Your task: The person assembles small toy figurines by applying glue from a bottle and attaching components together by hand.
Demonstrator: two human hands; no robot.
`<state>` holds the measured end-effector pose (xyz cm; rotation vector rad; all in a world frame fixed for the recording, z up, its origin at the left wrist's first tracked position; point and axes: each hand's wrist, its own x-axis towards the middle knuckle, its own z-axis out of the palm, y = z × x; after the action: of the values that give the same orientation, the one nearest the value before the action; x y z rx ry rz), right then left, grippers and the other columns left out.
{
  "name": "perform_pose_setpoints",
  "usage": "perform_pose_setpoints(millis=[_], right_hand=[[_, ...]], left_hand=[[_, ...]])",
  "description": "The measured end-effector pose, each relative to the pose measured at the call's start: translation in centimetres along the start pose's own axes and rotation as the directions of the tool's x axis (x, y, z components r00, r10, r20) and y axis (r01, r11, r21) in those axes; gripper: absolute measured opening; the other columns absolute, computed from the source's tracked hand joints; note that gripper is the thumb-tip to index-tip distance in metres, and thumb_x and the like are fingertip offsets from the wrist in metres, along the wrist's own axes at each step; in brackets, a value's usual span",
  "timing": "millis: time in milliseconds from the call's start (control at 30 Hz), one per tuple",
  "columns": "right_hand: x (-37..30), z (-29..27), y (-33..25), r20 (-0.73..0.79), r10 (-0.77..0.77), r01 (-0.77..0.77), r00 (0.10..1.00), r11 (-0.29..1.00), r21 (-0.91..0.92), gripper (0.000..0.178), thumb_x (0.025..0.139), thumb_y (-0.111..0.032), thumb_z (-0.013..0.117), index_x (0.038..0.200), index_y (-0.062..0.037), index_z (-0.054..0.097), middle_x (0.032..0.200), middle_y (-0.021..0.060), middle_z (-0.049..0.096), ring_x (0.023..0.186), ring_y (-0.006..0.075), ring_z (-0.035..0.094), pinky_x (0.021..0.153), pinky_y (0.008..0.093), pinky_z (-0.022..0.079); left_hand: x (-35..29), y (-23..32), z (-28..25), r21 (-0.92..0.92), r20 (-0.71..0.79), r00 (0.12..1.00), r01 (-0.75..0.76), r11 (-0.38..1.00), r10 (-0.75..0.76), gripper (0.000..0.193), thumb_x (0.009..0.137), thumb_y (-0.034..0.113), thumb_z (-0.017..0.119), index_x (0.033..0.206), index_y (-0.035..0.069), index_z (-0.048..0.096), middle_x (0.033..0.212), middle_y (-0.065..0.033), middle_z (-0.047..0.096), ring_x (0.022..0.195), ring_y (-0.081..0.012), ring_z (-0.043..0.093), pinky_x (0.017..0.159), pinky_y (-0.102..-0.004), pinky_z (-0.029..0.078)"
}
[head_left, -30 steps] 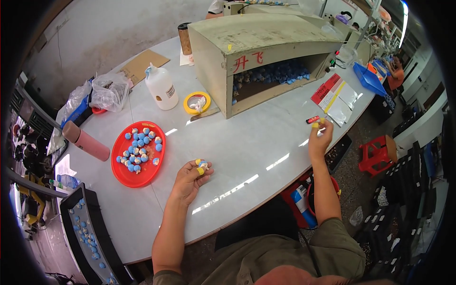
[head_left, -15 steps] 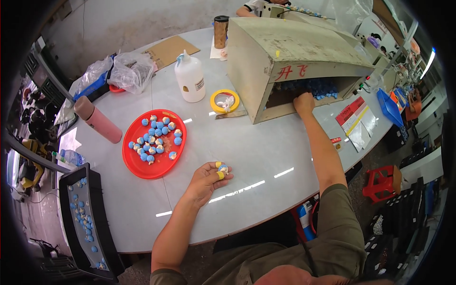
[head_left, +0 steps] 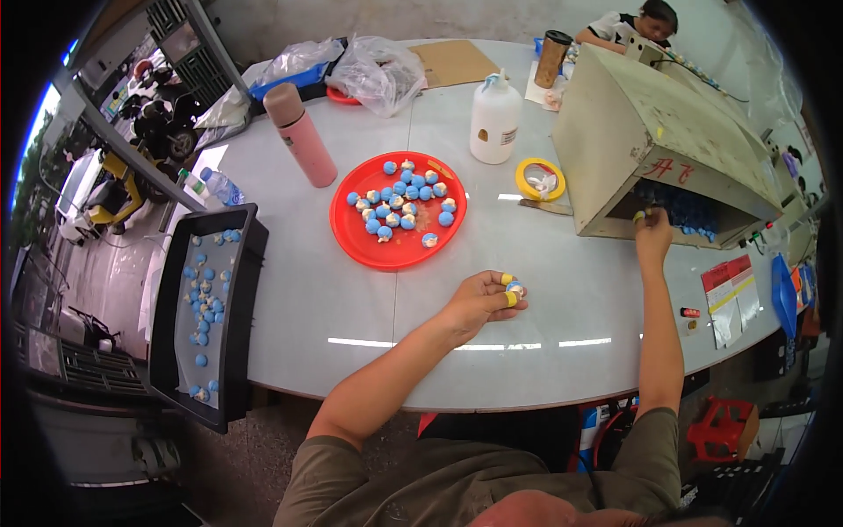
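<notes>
Cannot tell the grip of the fingers on the right hand [head_left: 652, 235], at the shadowed opening of the boxy, scuffed cream cabinet [head_left: 654, 110]. Can see only part of the small, rounded blue-and-cream piece [head_left: 516, 289], pinched between yellow-wrapped fingers of the left hand [head_left: 479, 307], at four o'clock from the round red plastic dish [head_left: 391, 255].

This looks like a small-parts workshop: many alike blue-and-cream balls [head_left: 409, 222] lie in a red plate [head_left: 386, 256] and a black crate [head_left: 245, 290], blue pieces [head_left: 676, 198] crowd an open-fronted booth [head_left: 632, 114] on the worktable [head_left: 299, 281], and a co-worker [head_left: 606, 33] leans beyond.
</notes>
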<state>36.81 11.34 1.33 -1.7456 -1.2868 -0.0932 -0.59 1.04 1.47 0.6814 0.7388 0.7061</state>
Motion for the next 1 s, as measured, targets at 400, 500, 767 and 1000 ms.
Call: perform_pose_setpoints(millis=[400, 500, 767, 1000], right_hand=[[-17.3, -0.1, -16.7, 0.543, -0.278, -0.113, 0.792, 0.808, 0.579, 0.023, 0.078, 0.006, 0.062, 0.101, 0.0008, 0.058, 0.097, 0.0086, 0.065, 0.083, 0.0162, 0.062, 0.071, 0.0263, 0.049], [-17.3, 0.4, -16.1, 0.546, -0.272, -0.139, 0.792, 0.791, 0.596, 0.023, 0.079, 0.007, 0.061, 0.101, 0.0014, 0.058, 0.098, 0.0089, 0.065, 0.083, 0.0161, 0.061, 0.072, 0.0269, 0.049], [-16.5, 0.4, -14.8, 0.589, -0.306, -0.221, 0.748, 0.722, 0.655, 0.021, 0.081, 0.003, 0.065, 0.100, -0.0003, 0.059, 0.098, 0.0076, 0.064, 0.083, 0.0139, 0.058, 0.072, 0.0257, 0.047], [-16.0, -0.6, -15.5, 0.526, -0.413, -0.076, 0.744, 0.729, 0.680, 0.019, 0.080, 0.005, 0.063, 0.097, -0.0010, 0.060, 0.099, 0.0076, 0.064, 0.085, 0.0155, 0.059, 0.072, 0.0262, 0.047]], left_hand=[[-0.3, -0.8, -0.3, -0.066, -0.108, 0.984, -0.149, 0.987, 0.141, 0.032, 0.089, 0.008, 0.062, 0.116, 0.000, 0.046, 0.110, -0.0126, 0.061, 0.098, -0.0199, 0.063, 0.087, -0.0301, 0.052], [-0.3, -0.7, -0.1, -0.061, -0.115, 0.987, -0.122, 0.991, 0.114, 0.030, 0.091, 0.007, 0.059, 0.117, 0.000, 0.046, 0.111, -0.0126, 0.060, 0.098, -0.0201, 0.063, 0.088, -0.0303, 0.052], [-0.3, -0.6, -0.7, -0.119, -0.067, 0.997, -0.055, 0.991, 0.047, 0.025, 0.094, 0.007, 0.054, 0.117, 0.000, 0.047, 0.116, -0.0119, 0.058, 0.103, -0.0207, 0.062, 0.088, -0.0303, 0.052], [-0.3, -0.6, -0.6, -0.122, -0.038, 0.998, -0.061, 0.991, 0.057, 0.024, 0.093, 0.008, 0.056, 0.116, 0.001, 0.052, 0.113, -0.0104, 0.061, 0.101, -0.0188, 0.061, 0.089, -0.0294, 0.051]])
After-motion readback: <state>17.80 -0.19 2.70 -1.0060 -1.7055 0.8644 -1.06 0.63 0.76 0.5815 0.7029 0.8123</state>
